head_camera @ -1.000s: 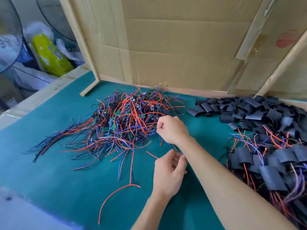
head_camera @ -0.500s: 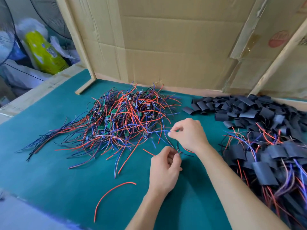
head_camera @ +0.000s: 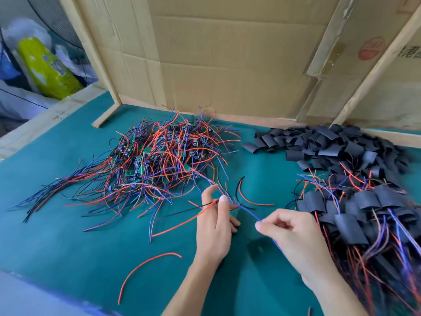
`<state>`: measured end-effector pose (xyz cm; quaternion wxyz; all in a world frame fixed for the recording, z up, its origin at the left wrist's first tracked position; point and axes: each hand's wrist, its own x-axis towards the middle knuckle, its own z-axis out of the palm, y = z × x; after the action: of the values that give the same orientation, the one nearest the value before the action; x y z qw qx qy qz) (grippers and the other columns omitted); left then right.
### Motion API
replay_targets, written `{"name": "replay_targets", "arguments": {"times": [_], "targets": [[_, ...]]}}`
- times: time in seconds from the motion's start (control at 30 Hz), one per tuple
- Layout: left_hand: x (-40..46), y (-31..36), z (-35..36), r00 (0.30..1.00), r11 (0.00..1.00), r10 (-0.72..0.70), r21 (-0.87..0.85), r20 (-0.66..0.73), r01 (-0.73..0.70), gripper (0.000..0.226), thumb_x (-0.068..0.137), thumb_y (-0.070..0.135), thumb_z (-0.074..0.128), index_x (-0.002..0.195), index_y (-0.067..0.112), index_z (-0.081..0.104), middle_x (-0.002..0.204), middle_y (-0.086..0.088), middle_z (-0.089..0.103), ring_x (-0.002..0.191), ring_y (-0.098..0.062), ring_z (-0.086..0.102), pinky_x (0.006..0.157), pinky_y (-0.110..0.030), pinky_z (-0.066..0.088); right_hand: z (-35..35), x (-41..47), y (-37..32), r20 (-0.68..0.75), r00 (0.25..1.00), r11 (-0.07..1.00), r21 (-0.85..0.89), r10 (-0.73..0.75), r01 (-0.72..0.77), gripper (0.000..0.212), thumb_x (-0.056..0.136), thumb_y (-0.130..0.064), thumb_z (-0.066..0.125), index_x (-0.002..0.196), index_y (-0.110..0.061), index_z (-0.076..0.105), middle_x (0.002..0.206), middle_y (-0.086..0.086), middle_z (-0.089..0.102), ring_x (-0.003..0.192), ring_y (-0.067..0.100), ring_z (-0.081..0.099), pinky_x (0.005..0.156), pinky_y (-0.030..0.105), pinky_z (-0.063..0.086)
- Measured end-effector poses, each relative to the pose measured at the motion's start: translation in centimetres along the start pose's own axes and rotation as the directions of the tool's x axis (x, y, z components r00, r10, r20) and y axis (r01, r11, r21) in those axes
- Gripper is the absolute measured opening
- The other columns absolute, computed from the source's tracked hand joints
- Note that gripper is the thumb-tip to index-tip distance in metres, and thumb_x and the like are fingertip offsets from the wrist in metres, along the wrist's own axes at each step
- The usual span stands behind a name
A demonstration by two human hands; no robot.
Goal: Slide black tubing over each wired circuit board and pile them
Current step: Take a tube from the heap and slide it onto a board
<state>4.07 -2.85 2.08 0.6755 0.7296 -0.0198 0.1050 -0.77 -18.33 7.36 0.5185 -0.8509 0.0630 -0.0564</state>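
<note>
Pinching a thin blue wire (head_camera: 250, 213) between thumb and forefinger, the right hand (head_camera: 293, 238) sits low and right of centre over the green mat (head_camera: 68, 242), its other fingers curled in beneath. The wire runs up and left from that pinch toward the left hand (head_camera: 215, 226), which is raised just beside it with forefinger and thumb lifted; red and black wires (head_camera: 206, 205) cross its fingers and it seems to hold them at the thumb tip, though motion blur hides the exact grip. The strands lead on up-left to the near edge of the heap of wired circuit boards (head_camera: 159, 160) — a tangle of red, blue and black leads with small green boards showing through, lying on the mat left of centre.

To the right, against the back edge, lies a mound of loose black tubing pieces (head_camera: 330, 142). Nearer and further right is the pile of sleeved boards (head_camera: 364, 213), each wrapped in black tubing with coloured leads trailing out; it reaches close to the right forearm.

A single loose red wire (head_camera: 145, 267) curves on the mat near the front edge, apart from both hands. Flattened cardboard sheets (head_camera: 227, 53) on wooden strips stand behind the work area — beyond the mat's left edge, a yellow-green package (head_camera: 47, 69) rests among plastic bags.
</note>
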Motion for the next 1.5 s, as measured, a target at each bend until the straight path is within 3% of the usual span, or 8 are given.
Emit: {"name": "replay_targets", "arguments": {"times": [0.27,0.37,0.5,0.67,0.83,1.1,1.33,1.5], "targets": [[0.0,-0.3,0.0,1.000,1.000,-0.026,-0.003,0.011,0.026,0.024,0.094,0.034,0.048,0.084,0.018,0.061,0.063,-0.008,0.068,0.048,-0.015,0.059,0.054,-0.026,0.048,-1.4,1.1,-3.3,0.530,0.848,0.890,-0.394,0.015,0.231,0.023,0.079,-0.049,0.075,0.077,-0.026,0.077,0.067,-0.006,0.070,0.058,0.000,0.055,0.063,0.022,0.046],[0.1,-0.5,0.0,0.999,1.000,-0.005,0.006,0.044,0.005,0.017,0.092,0.031,0.052,0.083,0.027,0.066,0.057,-0.008,0.062,0.046,-0.013,0.056,0.051,-0.025,0.046,-2.9,4.7,-4.5,0.371,0.927,0.861,-0.449,-0.062,0.238,0.034,0.070,-0.061,0.065,0.078,-0.031,0.078,0.069,-0.006,0.072,0.067,0.008,0.064,0.068,0.024,0.050],[0.1,-0.8,0.1,0.998,0.992,0.048,0.119,0.034,-0.052,0.011,0.096,0.029,0.059,0.087,0.029,0.065,0.053,-0.009,0.050,0.045,-0.012,0.040,0.048,-0.029,0.035,-5.3,12.9,-3.9,0.019,0.992,0.705,-0.702,-0.123,0.101,0.011,0.090,-0.039,0.066,0.085,-0.031,0.071,0.094,-0.002,0.074,0.093,0.024,0.063,0.074,0.035,0.052],[0.0,-1.1,0.3,0.999,0.974,0.042,0.222,0.022,-0.046,0.031,0.103,0.037,0.058,0.077,0.022,0.048,0.052,0.004,0.046,0.049,-0.013,0.034,0.051,-0.029,0.032,-6.5,19.1,0.9,-0.132,0.986,0.502,-0.849,0.104,-0.166,0.025,0.099,-0.026,0.059,0.122,-0.018,0.061,0.126,0.011,0.062,0.112,0.035,0.059,0.081,0.040,0.053],[0.0,-0.9,0.3,0.999,0.975,0.027,0.219,0.029,-0.033,0.038,0.104,0.041,0.054,0.074,0.019,0.045,0.055,-0.003,0.048,0.052,-0.013,0.035,0.056,-0.038,0.038,-6.5,19.9,3.2,-0.275,0.959,0.579,-0.774,0.060,-0.258,0.029,0.096,-0.014,0.063,0.124,-0.021,0.061,0.121,0.017,0.060,0.093,0.037,0.055,0.071,0.037,0.046],[-0.2,0.1,0.2,0.998,0.980,0.021,0.197,0.067,-0.034,0.065,0.095,0.067,0.026,0.060,0.012,0.025,0.057,-0.002,0.026,0.059,-0.017,0.024,0.058,-0.050,0.026,-6.6,19.7,1.5,-0.279,0.960,0.725,-0.661,0.000,-0.192,0.037,0.094,-0.005,0.060,0.125,-0.024,0.066,0.130,0.016,0.062,0.116,0.038,0.057,0.085,0.040,0.052],[-0.2,0.2,0.1,0.994,0.966,-0.023,0.258,0.106,-0.005,0.072,0.089,0.069,0.026,0.057,0.005,0.030,0.057,-0.007,0.031,0.058,-0.016,0.028,0.060,-0.050,0.030,-1.3,14.1,-4.4,-0.277,0.933,0.971,-0.139,-0.229,0.196,0.016,0.077,-0.015,0.079,0.080,-0.026,0.068,0.071,-0.010,0.069,0.067,0.016,0.066,0.069,0.033,0.053],[-0.1,0.3,0.1,0.992,0.955,-0.017,0.296,0.122,-0.020,0.071,0.089,0.069,0.027,0.057,0.005,0.031,0.056,-0.007,0.032,0.057,-0.014,0.028,0.059,-0.050,0.030,4.4,9.4,-2.8,-0.104,0.988,0.975,0.178,-0.112,0.129,0.020,0.080,-0.010,0.082,0.075,-0.022,0.067,0.064,-0.007,0.069,0.059,0.013,0.061,0.062,0.035,0.054]]}}
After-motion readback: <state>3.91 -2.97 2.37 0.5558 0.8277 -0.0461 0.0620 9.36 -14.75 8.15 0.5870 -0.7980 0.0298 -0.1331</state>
